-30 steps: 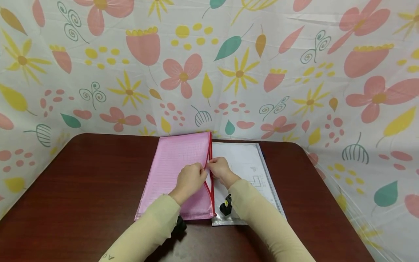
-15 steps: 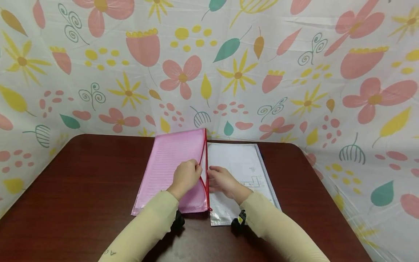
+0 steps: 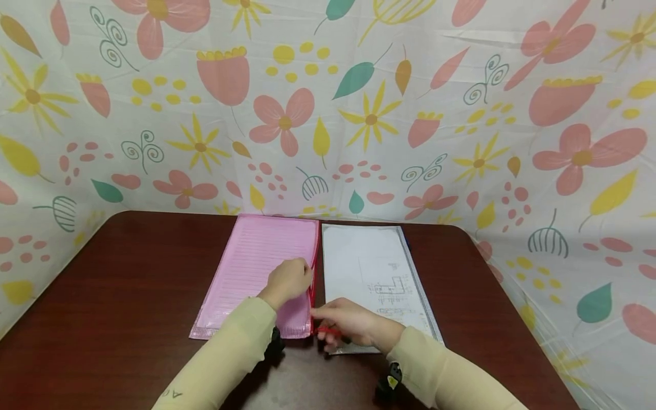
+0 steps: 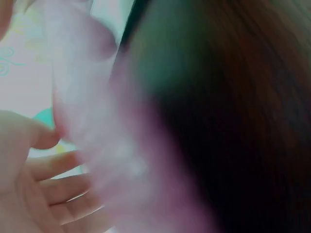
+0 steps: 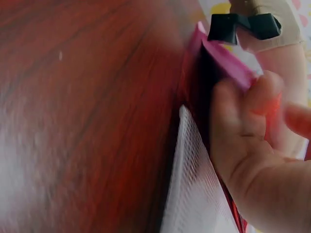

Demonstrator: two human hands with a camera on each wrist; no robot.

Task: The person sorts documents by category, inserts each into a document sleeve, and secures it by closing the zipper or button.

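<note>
A pink mesh zip document pouch (image 3: pixel 256 256) with a red zipper lies on the table, lined paper showing through it. My left hand (image 3: pixel 289 280) grips its right edge near the zipper. My right hand (image 3: pixel 353 322) is at the pouch's lower right corner, thumb stretched to the edge. Its fingers lie below, loosely bent and apart from the thumb. A red zipper end (image 3: pixel 328 330) crosses by those fingers; in the right wrist view, red also shows between them. In the left wrist view the pouch's film is a pink blur, with my right hand's palm and fingers beyond.
A silvery mesh pouch (image 3: pixel 369 256) holding a white sheet with a printed drawing lies right of the pink one. Both are on a dark brown table (image 3: pixel 133 285). Behind the table hangs a flower-patterned white curtain (image 3: pixel 359 91). Black cameras are strapped to both wrists.
The pink pouch has come down flat from its raised, gaping position. My right hand has left the middle of the zipper and moved down to its near corner. My left hand keeps its grip.
</note>
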